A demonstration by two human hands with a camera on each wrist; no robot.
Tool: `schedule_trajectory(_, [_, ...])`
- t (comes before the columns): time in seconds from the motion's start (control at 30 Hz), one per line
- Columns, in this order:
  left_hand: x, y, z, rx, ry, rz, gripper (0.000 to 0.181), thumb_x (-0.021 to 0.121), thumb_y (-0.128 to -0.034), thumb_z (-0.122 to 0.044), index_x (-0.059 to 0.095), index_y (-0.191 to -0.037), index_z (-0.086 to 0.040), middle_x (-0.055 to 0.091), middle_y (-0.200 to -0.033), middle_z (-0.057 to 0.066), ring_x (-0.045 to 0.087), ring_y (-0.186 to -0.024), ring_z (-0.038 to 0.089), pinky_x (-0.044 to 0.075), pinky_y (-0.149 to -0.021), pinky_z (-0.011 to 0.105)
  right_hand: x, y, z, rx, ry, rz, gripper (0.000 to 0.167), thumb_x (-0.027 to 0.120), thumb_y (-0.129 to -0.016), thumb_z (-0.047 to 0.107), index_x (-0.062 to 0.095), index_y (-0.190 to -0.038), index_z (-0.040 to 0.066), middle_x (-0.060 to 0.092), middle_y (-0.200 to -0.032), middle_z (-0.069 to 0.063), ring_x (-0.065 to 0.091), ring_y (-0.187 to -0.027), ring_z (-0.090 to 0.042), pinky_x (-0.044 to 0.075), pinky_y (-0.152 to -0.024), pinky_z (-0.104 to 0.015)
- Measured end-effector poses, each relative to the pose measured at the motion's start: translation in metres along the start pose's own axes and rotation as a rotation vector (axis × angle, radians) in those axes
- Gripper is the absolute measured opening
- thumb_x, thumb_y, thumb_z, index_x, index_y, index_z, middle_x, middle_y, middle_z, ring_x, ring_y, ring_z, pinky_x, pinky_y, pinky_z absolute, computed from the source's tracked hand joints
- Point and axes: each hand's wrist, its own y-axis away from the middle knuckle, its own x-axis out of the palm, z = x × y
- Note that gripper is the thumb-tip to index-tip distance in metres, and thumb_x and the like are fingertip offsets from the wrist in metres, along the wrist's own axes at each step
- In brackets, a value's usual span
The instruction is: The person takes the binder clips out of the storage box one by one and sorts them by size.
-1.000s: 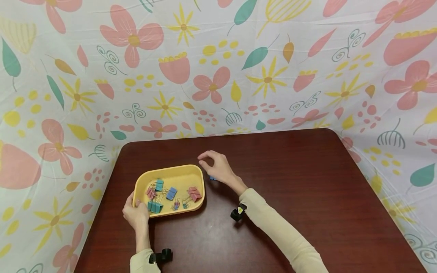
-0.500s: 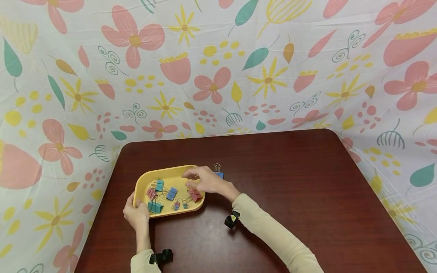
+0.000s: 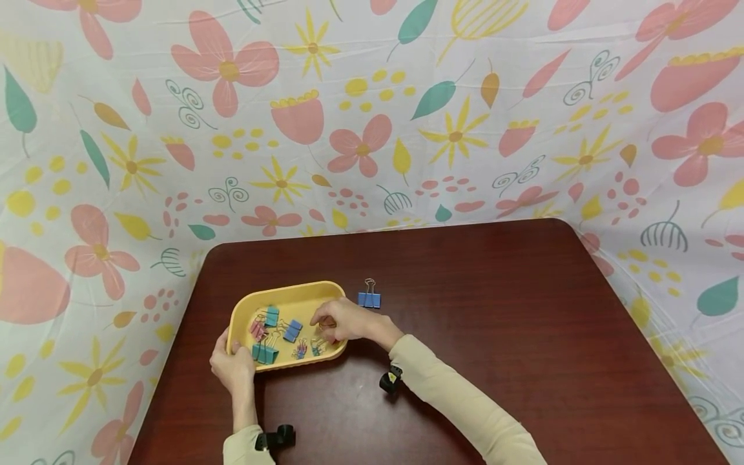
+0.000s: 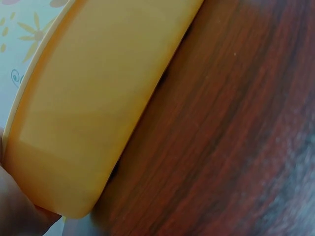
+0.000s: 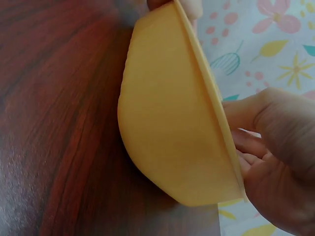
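A yellow plastic basket stands at the left of the table, holding several binder clips. My left hand grips its left end, thumb over the rim and fingers outside. My right hand reaches over the right end with bent fingers, down at a pink binder clip that it mostly covers. The basket wall hides those fingertips in the right wrist view, so a hold on the clip cannot be made out. Left of that hand lie a blue binder clip, a teal one and smaller ones.
Outside the basket, a blue binder clip rests on the dark wood table, just beyond the right wrist. A flower-printed cloth hangs behind and along the sides of the table.
My right hand has moved from above the blue clip on the table leftward and down into the basket, onto the pink clip. The blue clip is uncovered. The left hand stays put.
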Motion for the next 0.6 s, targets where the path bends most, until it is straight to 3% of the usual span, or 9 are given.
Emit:
schedule_trajectory(0.17, [0.0004, 0.0006, 0.0002, -0.009, 0.009, 0.001, 0.042, 0.043, -0.1002, 0.0, 0.061, -0.139, -0.003, 0.06, -0.137, 0.027, 0.061, -0.115, 0.038, 0.048, -0.087, 0.037, -0.0007, 0.0003, -0.001, 0.024, -0.083, 0.031, 0.027, 0.063, -0.089, -0.012, 0.073, -0.112, -0.001, 0.077, -0.098, -0.012, 0.073, -0.09, -0.019, 0.055, -0.08, -0.018])
schedule_trajectory(0.27, [0.0008, 0.0008, 0.0, -0.01, 0.016, 0.002, 0.042, 0.044, -0.1001, 0.0, 0.061, -0.138, -0.002, 0.06, -0.137, 0.027, 0.061, -0.116, 0.038, 0.05, -0.09, 0.041, -0.0003, -0.0004, -0.0018, 0.036, -0.091, 0.046, 0.028, 0.062, -0.089, -0.014, 0.073, -0.111, -0.001, 0.077, -0.09, -0.009, 0.072, -0.081, -0.014, 0.053, -0.074, -0.014])
schedule_trajectory(0.43, [0.0009, 0.0009, -0.0007, -0.004, 0.019, -0.002, 0.043, 0.043, -0.0996, 0.002, 0.061, -0.138, -0.002, 0.06, -0.137, 0.028, 0.061, -0.117, 0.04, 0.049, -0.096, 0.051, 0.0014, -0.0015, -0.0002, 0.026, 0.04, 0.049, 0.029, 0.074, -0.084, -0.006, 0.076, -0.111, 0.005, 0.076, -0.095, -0.001, 0.066, -0.083, -0.002, 0.051, -0.074, -0.011])
schedule_trajectory(0.6, [0.0004, 0.0, -0.001, 0.004, 0.018, -0.008, 0.043, 0.043, -0.0995, 0.002, 0.061, -0.138, -0.002, 0.06, -0.137, 0.028, 0.06, -0.118, 0.041, 0.048, -0.097, 0.051, 0.0038, -0.0014, 0.0023, -0.005, 0.113, 0.003, 0.021, 0.077, -0.084, -0.001, 0.078, -0.103, 0.008, 0.077, -0.093, 0.0, 0.067, -0.081, -0.001, 0.051, -0.074, -0.011])
